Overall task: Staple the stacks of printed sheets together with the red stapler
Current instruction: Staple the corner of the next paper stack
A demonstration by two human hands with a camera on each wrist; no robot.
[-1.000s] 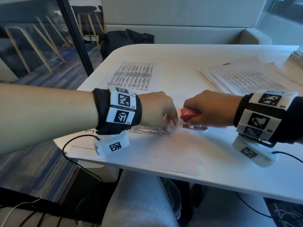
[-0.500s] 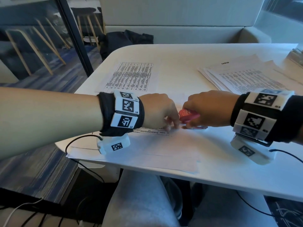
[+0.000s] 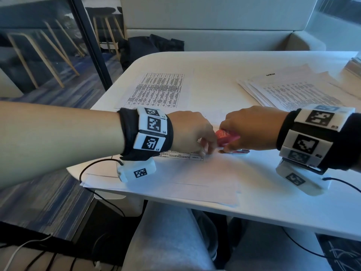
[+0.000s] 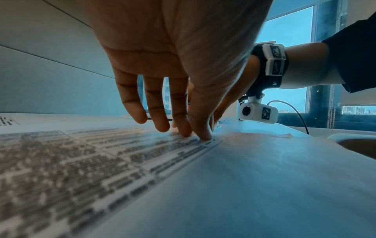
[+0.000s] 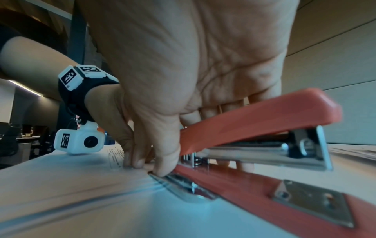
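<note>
Both hands had edged closer together since a second ago, the stapler's red top tipping up.

My right hand [image 3: 254, 130] gripped the red stapler [image 5: 260, 116], fingers wrapped over its top, thumb on its base beside the stack of printed sheets [image 3: 175, 173] (near table [image 3: 283, 202] edge). My left hand [image 3: 190, 133] pressed straight fingertips [image 4: 203, 135] onto that stack's corner.

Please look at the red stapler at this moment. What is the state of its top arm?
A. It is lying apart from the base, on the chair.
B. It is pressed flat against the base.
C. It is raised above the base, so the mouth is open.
C: in the right wrist view the red stapler shows a clear gap between its raised top arm and its base, held in the right hand.
</note>
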